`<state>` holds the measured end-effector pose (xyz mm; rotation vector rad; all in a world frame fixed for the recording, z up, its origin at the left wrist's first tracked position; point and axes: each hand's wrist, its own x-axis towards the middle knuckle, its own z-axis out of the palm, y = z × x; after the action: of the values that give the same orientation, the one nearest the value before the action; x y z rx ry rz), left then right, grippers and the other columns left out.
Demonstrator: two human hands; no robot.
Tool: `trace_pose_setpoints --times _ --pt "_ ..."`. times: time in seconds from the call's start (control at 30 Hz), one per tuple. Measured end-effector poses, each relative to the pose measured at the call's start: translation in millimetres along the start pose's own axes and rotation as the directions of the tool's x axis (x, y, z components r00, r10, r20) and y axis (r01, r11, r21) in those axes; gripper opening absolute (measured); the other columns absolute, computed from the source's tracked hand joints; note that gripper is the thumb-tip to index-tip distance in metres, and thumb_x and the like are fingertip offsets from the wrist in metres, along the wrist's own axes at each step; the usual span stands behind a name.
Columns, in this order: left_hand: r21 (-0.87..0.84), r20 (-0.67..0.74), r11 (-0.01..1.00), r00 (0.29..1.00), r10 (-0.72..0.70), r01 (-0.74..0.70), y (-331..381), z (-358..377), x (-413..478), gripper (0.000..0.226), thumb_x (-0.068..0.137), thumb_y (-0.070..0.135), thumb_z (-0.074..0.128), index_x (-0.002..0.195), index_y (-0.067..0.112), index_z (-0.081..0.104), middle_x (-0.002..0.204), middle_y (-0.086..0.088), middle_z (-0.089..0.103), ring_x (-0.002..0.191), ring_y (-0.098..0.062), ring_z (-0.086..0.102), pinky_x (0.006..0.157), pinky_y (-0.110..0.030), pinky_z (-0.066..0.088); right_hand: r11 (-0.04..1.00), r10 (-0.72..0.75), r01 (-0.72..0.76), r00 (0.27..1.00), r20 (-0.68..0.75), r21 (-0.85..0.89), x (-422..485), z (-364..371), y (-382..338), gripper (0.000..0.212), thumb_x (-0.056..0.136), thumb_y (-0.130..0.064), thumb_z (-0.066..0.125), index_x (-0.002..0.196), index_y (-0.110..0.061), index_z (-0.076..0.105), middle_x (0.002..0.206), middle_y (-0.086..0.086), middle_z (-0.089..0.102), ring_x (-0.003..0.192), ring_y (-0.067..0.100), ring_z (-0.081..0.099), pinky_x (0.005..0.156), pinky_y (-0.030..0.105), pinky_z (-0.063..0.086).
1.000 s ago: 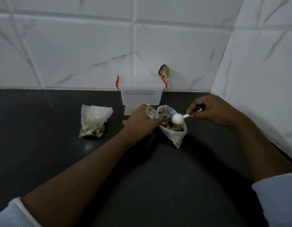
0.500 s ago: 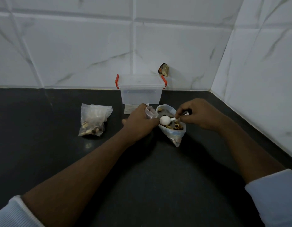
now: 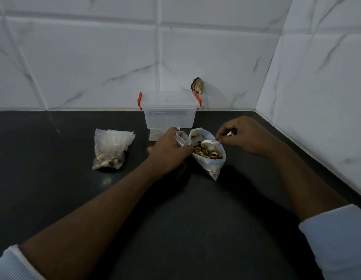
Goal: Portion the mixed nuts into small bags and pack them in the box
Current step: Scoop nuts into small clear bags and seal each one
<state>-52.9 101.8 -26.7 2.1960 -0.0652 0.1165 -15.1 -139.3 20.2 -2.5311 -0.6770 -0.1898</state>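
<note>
An open plastic bag of mixed nuts (image 3: 211,161) stands on the black counter (image 3: 175,219). My right hand (image 3: 241,136) pinches the handle of a white plastic spoon (image 3: 208,144), whose bowl is down among the nuts. To the left of that bag, my left hand (image 3: 168,151) grips a small clear bag (image 3: 181,137) with its mouth open. Behind them by the wall stands a clear plastic box (image 3: 169,113) with red clips and its lid on. Several small filled bags of nuts (image 3: 109,151) lie in a pile to the left.
A flat stack of small bags (image 3: 155,135) lies in front of the box, partly hidden by my left hand. White tiled walls close the counter at the back and on the right. A dark hole (image 3: 197,87) marks the back wall.
My right hand has moved left and lowered the spoon from above the bag's right edge into the nuts. My left hand still holds the small bag in place.
</note>
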Motion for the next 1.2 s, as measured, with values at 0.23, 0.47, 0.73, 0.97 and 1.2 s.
trace_pose_setpoints --times 0.23,0.47,0.73,0.97,1.2 --pt "-0.005 0.013 1.000 1.000 0.011 -0.011 -5 1 3 0.038 0.084 0.051 0.073 0.112 0.041 0.049 0.115 0.011 0.063 0.114 -0.017 0.060 0.109 -0.058 0.041 0.838 0.296 -0.286 0.954 0.053 0.465 3 12 -2 0.008 0.090 -0.004 0.069 0.092 -0.006 0.077 0.068 -0.003 0.073 0.050 0.001 0.050 0.045 0.016 0.039" --pt "-0.041 -0.024 0.998 0.999 0.039 -0.040 -4 1 3 0.040 0.087 0.047 0.074 0.116 0.036 0.050 0.117 0.008 0.063 0.112 -0.017 0.061 0.105 -0.054 0.048 0.403 0.507 -0.540 0.804 0.311 0.738 9 20 10 0.011 0.091 0.001 0.065 0.099 0.005 0.071 0.085 0.016 0.074 0.050 0.004 0.046 0.036 0.015 0.030" --pt "0.025 -0.041 0.998 0.998 0.053 -0.052 -4 -1 2 0.043 0.086 0.052 0.074 0.114 0.043 0.044 0.101 0.023 0.053 0.112 -0.014 0.060 0.108 -0.057 0.044 0.320 0.485 -0.445 0.835 0.259 0.836 9 13 7 0.009 0.092 -0.001 0.066 0.101 0.001 0.068 0.093 0.021 0.075 0.049 0.004 0.045 0.038 0.014 0.030" --pt "0.012 -0.024 0.997 0.997 0.080 -0.079 -2 -2 -2 0.041 0.084 0.051 0.075 0.112 0.042 0.046 0.104 0.024 0.057 0.115 -0.013 0.059 0.111 -0.057 0.039 0.418 0.218 -0.201 0.969 0.117 0.886 5 24 -24 0.010 0.093 0.003 0.064 0.099 0.000 0.071 0.079 0.009 0.067 0.054 0.008 0.046 0.043 0.018 0.031" --pt "-0.064 -0.068 0.994 0.994 0.087 -0.091 -6 0 1 0.038 0.078 0.051 0.076 0.101 0.042 0.048 0.102 0.019 0.061 0.103 -0.013 0.063 0.102 -0.056 0.047 0.827 -0.053 0.050 0.999 -0.011 0.560 0 27 -32 0.017 0.090 0.003 0.071 0.102 -0.008 0.076 0.104 0.005 0.079 0.095 0.023 0.075 0.083 0.031 0.061"
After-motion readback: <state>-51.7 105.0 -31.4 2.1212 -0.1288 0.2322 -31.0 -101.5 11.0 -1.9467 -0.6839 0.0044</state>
